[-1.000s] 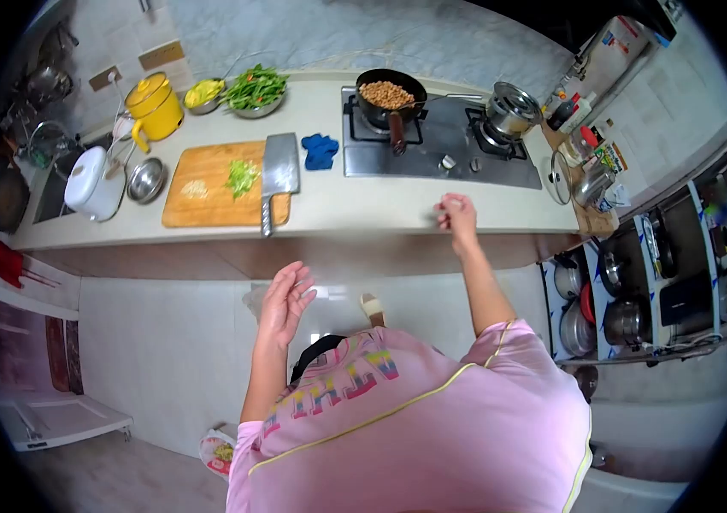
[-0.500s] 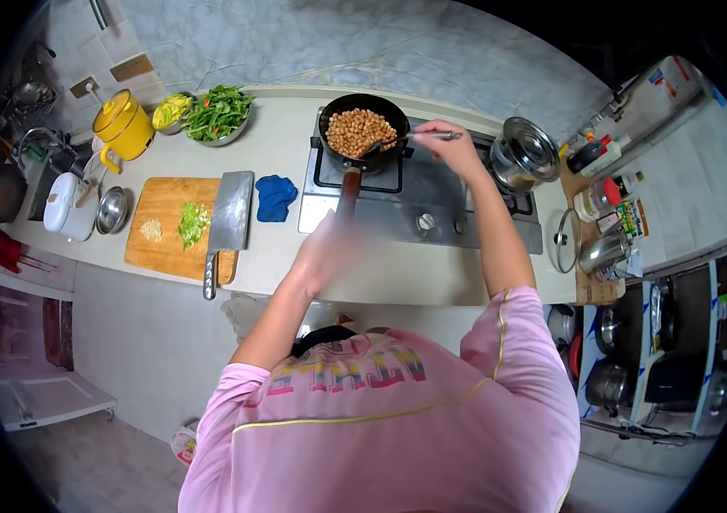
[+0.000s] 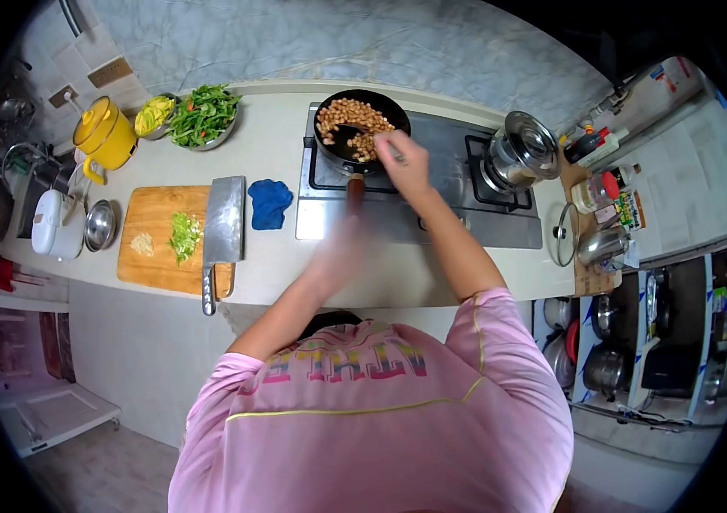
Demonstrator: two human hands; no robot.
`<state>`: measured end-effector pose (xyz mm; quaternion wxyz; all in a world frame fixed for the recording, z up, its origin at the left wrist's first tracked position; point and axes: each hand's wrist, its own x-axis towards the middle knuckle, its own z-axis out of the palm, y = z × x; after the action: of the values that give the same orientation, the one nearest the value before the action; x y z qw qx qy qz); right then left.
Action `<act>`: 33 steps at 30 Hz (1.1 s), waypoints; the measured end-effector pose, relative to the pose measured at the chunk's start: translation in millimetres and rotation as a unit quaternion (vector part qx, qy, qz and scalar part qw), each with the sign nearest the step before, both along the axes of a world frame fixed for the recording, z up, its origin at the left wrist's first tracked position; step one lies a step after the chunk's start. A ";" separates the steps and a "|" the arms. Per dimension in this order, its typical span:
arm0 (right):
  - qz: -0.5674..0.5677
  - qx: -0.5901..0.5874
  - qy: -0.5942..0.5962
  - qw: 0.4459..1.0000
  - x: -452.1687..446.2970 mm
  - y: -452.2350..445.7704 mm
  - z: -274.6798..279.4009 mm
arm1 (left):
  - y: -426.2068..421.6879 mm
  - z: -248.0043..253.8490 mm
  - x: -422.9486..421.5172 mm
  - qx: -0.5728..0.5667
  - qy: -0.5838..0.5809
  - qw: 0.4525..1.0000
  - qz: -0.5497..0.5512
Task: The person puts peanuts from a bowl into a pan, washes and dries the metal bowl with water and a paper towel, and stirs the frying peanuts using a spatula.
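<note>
A black pan (image 3: pixel 387 103) with peanuts (image 3: pixel 351 114) sits on the left burner of the stove. My left hand (image 3: pixel 338 255), blurred at the fingers, is closed round the lower end of the pan's brown handle (image 3: pixel 356 193). Over the pan's right rim, my right hand (image 3: pixel 403 162) is closed on a utensil handle, of which only a little shows. The utensil's dark head reaches in among the peanuts, where part of the pan's bottom is bare.
Left on the counter are a blue cloth (image 3: pixel 270 203), a cleaver (image 3: pixel 226 220) on a cutting board (image 3: pixel 136 268) with chopped greens, a bowl of leafy greens (image 3: pixel 203 114) and a yellow pot (image 3: pixel 107 135). A steel pot (image 3: pixel 513 162) stands on the right burner, near a glass lid (image 3: pixel 564 235).
My right hand has moved left and down with the utensil, close to the pan's rim. The peanuts have been pushed aside, baring some pan bottom. My left hand stays at the handle.
</note>
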<state>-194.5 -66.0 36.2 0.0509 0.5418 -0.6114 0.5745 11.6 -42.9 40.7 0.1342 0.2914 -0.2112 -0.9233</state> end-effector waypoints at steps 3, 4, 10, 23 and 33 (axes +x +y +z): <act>-0.085 0.036 -0.195 0.977 -20.0 14.9 36.7 | -7.0 -9.8 3.3 -0.100 -0.014 0.995 -0.025; -0.083 0.018 -0.224 0.971 -28.5 19.0 51.5 | -12.3 -30.8 3.5 -0.156 -0.014 0.987 -0.043; -0.143 0.028 -0.165 0.976 -76.9 -21.7 49.5 | -10.6 -22.8 2.2 -0.186 -0.027 0.980 -0.062; 0.098 0.197 -0.172 0.960 -62.4 37.4 89.4 | -8.8 9.7 8.6 -0.093 -0.046 0.993 -0.051; 0.021 0.163 0.048 0.985 -27.7 8.2 64.9 | -10.6 -4.6 7.5 -0.113 -0.032 0.992 -0.045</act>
<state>-222.2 -57.8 101.2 -0.0211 0.5823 -0.6823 0.4415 19.1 -53.5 36.1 0.1175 0.2944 -0.3314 -0.8887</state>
